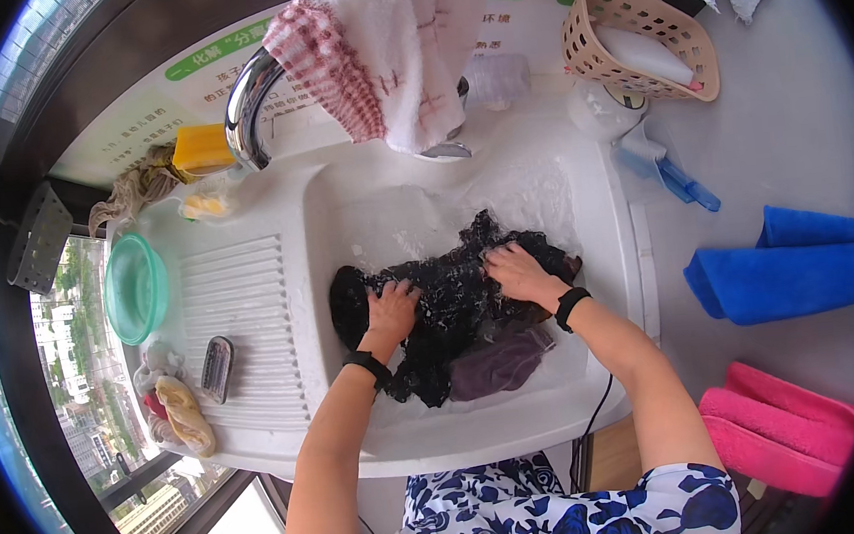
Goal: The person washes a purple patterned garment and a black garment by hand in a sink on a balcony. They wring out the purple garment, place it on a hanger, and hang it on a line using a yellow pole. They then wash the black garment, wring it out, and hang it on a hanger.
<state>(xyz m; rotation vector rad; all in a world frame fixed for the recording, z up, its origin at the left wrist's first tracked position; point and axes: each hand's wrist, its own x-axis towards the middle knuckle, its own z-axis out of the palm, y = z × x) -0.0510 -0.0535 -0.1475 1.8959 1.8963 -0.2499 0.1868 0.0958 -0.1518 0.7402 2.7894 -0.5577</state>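
Black lacy cloth (441,303) lies wet in water in the basin of a white laundry sink (329,463). My left hand (394,311) rests on its left part, fingers spread and palm down. Further right, my right hand (521,271) presses on the same cloth near its upper right part, fingertips partly in its folds. Whether either hand grips the fabric, I cannot tell. A dark purple cloth (499,364) lies in the water just below the black one. Above the basin, a white and red towel (410,57) hangs over the chrome faucet (243,116).
Left of the basin is a ribbed washboard (238,304) with a scrubbing brush (217,368). A green plastic bowl (135,288) and crumpled cloths (183,414) sit at the far left. On the right are a blue brush (684,183), a beige basket (634,32), blue (789,276) and pink (782,427) towels.
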